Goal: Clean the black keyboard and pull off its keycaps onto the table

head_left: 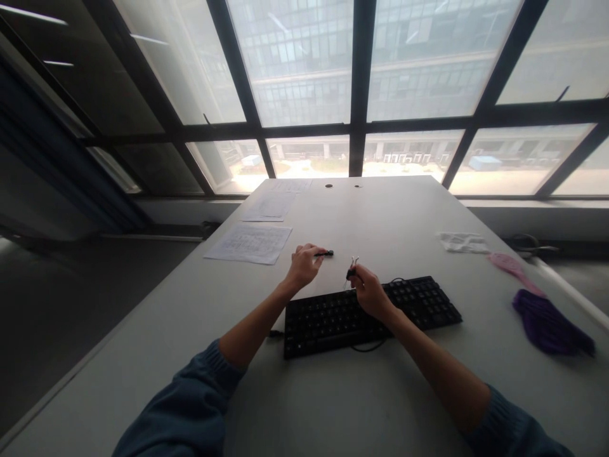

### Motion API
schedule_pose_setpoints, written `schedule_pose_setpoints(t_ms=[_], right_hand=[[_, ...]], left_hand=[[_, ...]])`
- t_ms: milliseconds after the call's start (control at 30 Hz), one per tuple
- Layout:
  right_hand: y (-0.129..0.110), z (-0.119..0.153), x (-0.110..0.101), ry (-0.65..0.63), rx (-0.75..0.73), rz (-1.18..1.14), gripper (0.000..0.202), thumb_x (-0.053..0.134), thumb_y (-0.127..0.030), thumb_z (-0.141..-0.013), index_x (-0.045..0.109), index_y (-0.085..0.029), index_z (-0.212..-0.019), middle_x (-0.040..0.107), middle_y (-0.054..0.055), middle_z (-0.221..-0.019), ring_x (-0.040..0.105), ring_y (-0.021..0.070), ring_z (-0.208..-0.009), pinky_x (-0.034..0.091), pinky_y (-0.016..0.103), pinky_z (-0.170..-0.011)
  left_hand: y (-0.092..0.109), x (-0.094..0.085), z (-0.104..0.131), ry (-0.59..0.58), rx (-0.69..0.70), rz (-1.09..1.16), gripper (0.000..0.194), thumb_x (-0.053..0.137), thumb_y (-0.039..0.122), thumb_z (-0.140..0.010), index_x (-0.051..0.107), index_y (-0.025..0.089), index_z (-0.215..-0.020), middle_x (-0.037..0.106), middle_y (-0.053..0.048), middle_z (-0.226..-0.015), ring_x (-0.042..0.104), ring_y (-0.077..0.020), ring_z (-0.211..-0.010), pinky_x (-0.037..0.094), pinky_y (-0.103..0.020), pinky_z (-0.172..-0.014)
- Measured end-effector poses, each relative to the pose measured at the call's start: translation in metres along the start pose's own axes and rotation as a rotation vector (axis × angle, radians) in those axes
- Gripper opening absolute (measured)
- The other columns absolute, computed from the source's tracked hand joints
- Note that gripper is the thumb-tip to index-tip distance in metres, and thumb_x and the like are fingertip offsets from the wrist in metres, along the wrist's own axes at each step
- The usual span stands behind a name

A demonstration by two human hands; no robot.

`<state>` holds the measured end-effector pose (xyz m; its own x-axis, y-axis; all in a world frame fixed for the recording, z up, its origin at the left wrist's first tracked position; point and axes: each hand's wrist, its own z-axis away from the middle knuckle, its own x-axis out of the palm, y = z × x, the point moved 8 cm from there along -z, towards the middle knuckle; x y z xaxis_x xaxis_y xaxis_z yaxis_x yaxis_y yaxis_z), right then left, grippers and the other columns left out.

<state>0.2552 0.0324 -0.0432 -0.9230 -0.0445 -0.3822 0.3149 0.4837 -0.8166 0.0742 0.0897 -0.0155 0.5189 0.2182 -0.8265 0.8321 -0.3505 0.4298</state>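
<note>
With left hand [304, 265], pinches black rod [328, 253]; with right hand [370, 291], pronged piece [351, 273], inside surface [385, 216] edges; likely light, stiff, best gripped mid-body.

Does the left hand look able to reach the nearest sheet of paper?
Likely yes: only bare desk lies between the left hand and that sheet, though the hand holds a small black item.

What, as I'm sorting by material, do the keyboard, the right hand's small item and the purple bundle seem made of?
The keyboard is probably hard plastic, matte black with moulded-looking keys. The small item in the right hand has thin, pale prongs suggesting metal; its black part could be painted metal or plastic. The purple bundle looks like soft fabric or fibre, being loose and limp.
</note>
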Motion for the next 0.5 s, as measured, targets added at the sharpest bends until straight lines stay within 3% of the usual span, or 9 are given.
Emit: schedule_pose_setpoints(t_ms=[100,233,367,500], right_hand=[[-0.001,0.0,0.004,-0.084,-0.008,0.019,0.012,0.043,-0.019,-0.09,0.054,-0.021,-0.085,0.055,0.0,-0.076,0.05,0.0163,-0.07,0.04,0.028,-0.067],[-0.004,0.003,0.01,-0.172,-0.053,0.018,0.013,0.044,-0.017,-0.088,0.056,-0.021,-0.084,0.058,0.002,-0.081,0.051,0.017,-0.075,0.041,0.028,-0.07],[-0.006,0.009,0.007,-0.12,-0.076,0.016,0.015,0.044,-0.018,-0.09,0.058,-0.021,-0.083,0.061,0.003,-0.082,0.054,0.0178,-0.076,0.042,0.029,-0.072],[-0.002,0.011,0.002,-0.062,-0.049,0.0,0.013,0.047,-0.019,-0.089,0.059,-0.021,-0.083,0.063,0.002,-0.079,0.057,0.0177,-0.074,0.043,0.029,-0.071]], left_hand=[[0.024,0.0,0.032,-0.063,0.069,0.078,0.021,0.058,0.02,-0.089,0.074,0.024,-0.1,0.071,-0.005,-0.101,0.06,-0.0236,-0.099,0.044,-0.041,-0.094],[0.05,0.017,0.061,-0.19,0.129,0.122,0.02,0.06,0.022,-0.088,0.074,0.024,-0.101,0.071,-0.005,-0.097,0.062,-0.0221,-0.093,0.048,-0.037,-0.088],[0.063,0.037,0.065,-0.255,0.16,0.164,0.015,0.068,0.03,-0.082,0.073,0.021,-0.093,0.067,-0.005,-0.088,0.062,-0.0204,-0.083,0.049,-0.032,-0.078],[0.064,0.051,0.061,-0.22,0.126,0.191,0.006,0.068,0.023,-0.081,0.071,0.018,-0.078,0.061,-0.003,-0.078,0.059,-0.0168,-0.071,0.048,-0.029,-0.07]])
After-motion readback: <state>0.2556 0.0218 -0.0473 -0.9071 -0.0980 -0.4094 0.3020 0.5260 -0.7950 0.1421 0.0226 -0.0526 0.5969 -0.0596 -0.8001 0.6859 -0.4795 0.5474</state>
